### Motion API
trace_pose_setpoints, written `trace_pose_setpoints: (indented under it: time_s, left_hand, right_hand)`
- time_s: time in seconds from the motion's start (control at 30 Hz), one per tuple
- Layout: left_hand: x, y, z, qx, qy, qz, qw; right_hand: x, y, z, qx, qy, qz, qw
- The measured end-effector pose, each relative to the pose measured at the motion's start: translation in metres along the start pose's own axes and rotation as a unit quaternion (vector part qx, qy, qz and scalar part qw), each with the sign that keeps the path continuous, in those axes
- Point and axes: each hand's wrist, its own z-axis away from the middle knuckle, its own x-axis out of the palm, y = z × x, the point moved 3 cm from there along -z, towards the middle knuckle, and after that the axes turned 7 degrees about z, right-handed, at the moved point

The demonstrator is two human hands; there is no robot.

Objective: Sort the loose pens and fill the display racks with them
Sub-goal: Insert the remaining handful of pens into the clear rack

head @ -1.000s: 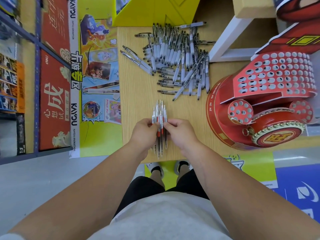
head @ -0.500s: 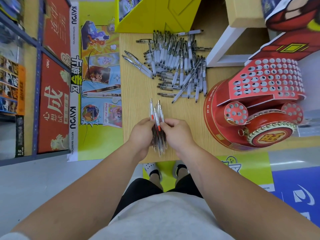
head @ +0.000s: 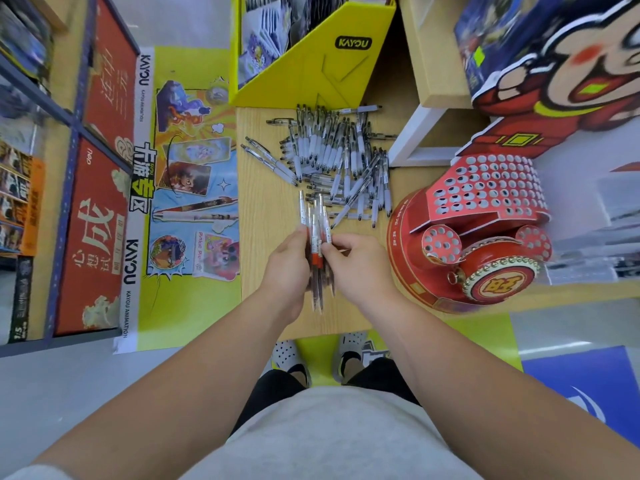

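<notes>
Bundle of pens [head: 317,233]: gripped by left hand [head: 289,263], pinched by right hand [head: 356,259], above table [head: 263,216]. Loose pens [head: 341,157] heaped beyond; red display rack [head: 481,216] at right.

A bundle of pens [head: 317,237] is held over the wooden table [head: 266,209], just left of the red display rack [head: 485,188]. It is gripped by the left hand [head: 289,268] and pinched by the right hand [head: 356,265] on the side nearer the rack. A pile of loose pens [head: 339,157] is spread beyond the bundle, its edge just beside the rack. A yellow box [head: 311,71] is placed beyond the pile, apart from the rack.
</notes>
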Motion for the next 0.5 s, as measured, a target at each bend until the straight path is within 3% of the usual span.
trace_pose_setpoints:
  time_s: [0.3, 0.5]
  left_hand:
    - [0.017, 0.013, 0.027, 0.036, -0.136, -0.068, 0.988]
    - [0.04, 0.017, 0.041, 0.036, -0.134, -0.035, 0.99]
  right_hand:
    - [-0.042, -0.005, 0.017, -0.012, -0.016, -0.041, 0.999]
    - [-0.076, -0.005, 0.022, -0.013, -0.031, -0.061, 0.998]
